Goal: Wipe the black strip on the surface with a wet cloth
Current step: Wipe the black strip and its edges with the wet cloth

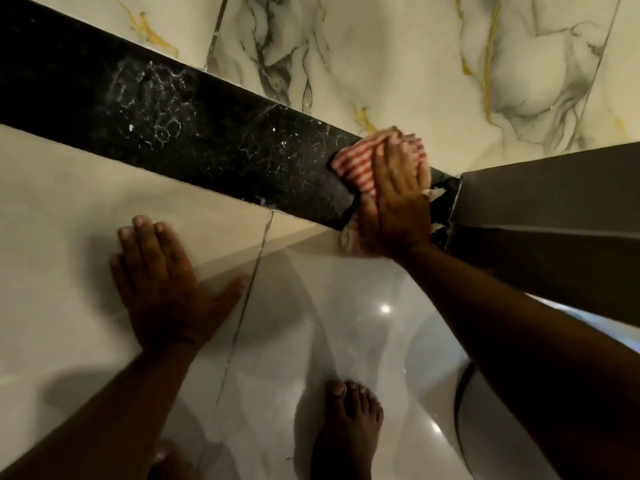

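A wide black strip [194,140] runs diagonally from the upper left down to the right, between pale marbled tiles. White smears, rings and specks mark its middle part. At the strip's right end lies a red-and-white striped cloth [355,164], pressed flat under my right hand [398,199], whose fingers are spread over it. My left hand [159,282] rests flat and empty on the cream tile below the strip, fingers apart.
A grey panel [554,202] butts against the strip's right end. White marble tile with grey and gold veins [415,64] lies beyond the strip. My bare foot [346,420] stands on the glossy floor below, beside a dark curved edge [460,410].
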`<action>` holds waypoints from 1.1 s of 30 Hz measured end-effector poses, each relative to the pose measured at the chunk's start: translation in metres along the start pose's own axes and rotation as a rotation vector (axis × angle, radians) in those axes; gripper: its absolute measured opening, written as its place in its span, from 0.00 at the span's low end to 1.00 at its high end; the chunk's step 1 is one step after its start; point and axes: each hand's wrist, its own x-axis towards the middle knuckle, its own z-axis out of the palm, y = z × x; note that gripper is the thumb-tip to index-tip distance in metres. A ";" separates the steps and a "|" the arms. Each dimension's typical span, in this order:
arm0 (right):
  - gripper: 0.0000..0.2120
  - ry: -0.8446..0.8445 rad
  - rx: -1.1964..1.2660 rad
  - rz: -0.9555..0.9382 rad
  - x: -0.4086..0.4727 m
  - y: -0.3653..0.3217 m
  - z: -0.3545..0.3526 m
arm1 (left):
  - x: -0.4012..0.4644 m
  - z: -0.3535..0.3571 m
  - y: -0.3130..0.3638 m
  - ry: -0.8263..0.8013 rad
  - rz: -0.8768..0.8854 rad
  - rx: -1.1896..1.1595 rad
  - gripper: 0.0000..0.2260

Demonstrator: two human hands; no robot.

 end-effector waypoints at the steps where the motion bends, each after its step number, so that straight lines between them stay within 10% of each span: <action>1: 0.33 0.025 0.023 0.128 0.001 0.002 0.001 | 0.001 0.000 -0.001 0.000 0.004 -0.004 0.54; 5: 0.36 0.043 0.047 0.368 -0.014 0.016 -0.003 | 0.001 0.000 -0.002 0.002 0.011 -0.013 0.54; 15: 0.33 -0.042 -0.093 0.228 -0.018 -0.006 -0.001 | 0.001 0.010 -0.010 0.050 0.060 0.012 0.55; 20: 0.36 0.051 0.060 0.576 0.022 0.010 -0.015 | 0.000 0.006 -0.005 0.033 0.046 -0.015 0.54; 33: 0.35 0.034 -0.006 0.397 -0.023 0.018 0.005 | 0.003 0.000 -0.003 0.016 0.030 0.000 0.54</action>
